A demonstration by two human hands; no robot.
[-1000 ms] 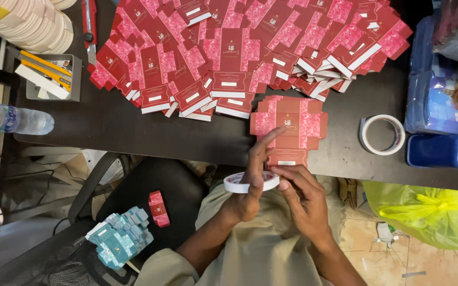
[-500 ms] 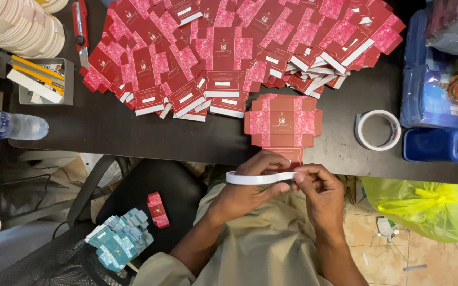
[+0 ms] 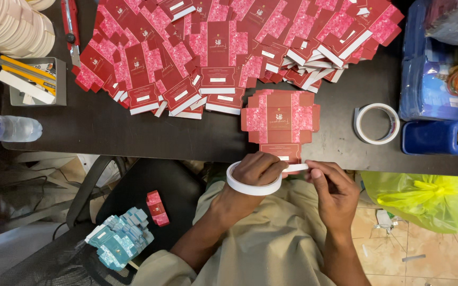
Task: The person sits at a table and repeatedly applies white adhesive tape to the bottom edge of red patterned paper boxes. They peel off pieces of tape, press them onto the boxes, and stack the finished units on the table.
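My left hand (image 3: 258, 170) wears light tape roll (image 3: 254, 186) at tabletop's near edge; right hand (image 3: 335, 193) fingers pinch its thin sticky, floppy end.

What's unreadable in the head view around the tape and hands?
- Left hand: fingers inside the tape roll, grip hidden.
- Right hand: fingertip contact with the tape strip too small to tell.
- Flat box: lower flap partly covered by the hands.
- Bottle: cut by left edge.

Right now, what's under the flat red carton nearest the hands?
The flat red carton lies on the dark table, its bottom flap overhanging the edge. Whatever sits beneath it is covered.
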